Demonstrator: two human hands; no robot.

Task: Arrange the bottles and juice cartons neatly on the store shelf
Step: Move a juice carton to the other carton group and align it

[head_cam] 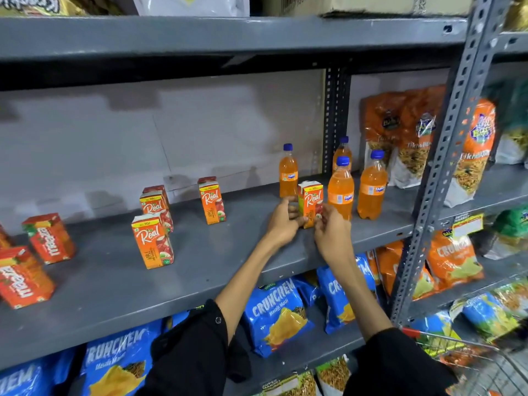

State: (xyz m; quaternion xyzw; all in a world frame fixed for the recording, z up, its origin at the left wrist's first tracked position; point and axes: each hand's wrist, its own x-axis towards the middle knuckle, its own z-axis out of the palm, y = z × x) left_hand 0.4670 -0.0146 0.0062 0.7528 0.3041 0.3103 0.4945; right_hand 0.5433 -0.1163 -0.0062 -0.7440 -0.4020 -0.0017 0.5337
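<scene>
Nearest the camera, two black sleeves reach up from the bottom edge toward a grey metal shelf. Below that shelf, blue chip bags fill the lower level, with orange chip bags to their right.

At the shelf's front right, both hands meet on one orange juice carton, which stands upright on the shelf. The left hand curls around its left side, fingers closed on it. The right hand pinches its lower right corner with thumb and fingertips.

Just right of the carton, touching or nearly touching it, stands an orange soda bottle with a blue cap. A second bottle stands beside that one. Behind the carton is a third bottle, and a fourth stands furthest back, partly hidden.

To the left, well apart from the hands, three more orange cartons stand scattered: one at the front, one behind it, one further right. At the far left, red cartons sit tilted at angles.

At the back right, orange snack packets lean against the wall. A cardboard box rests on the shelf above.
</scene>
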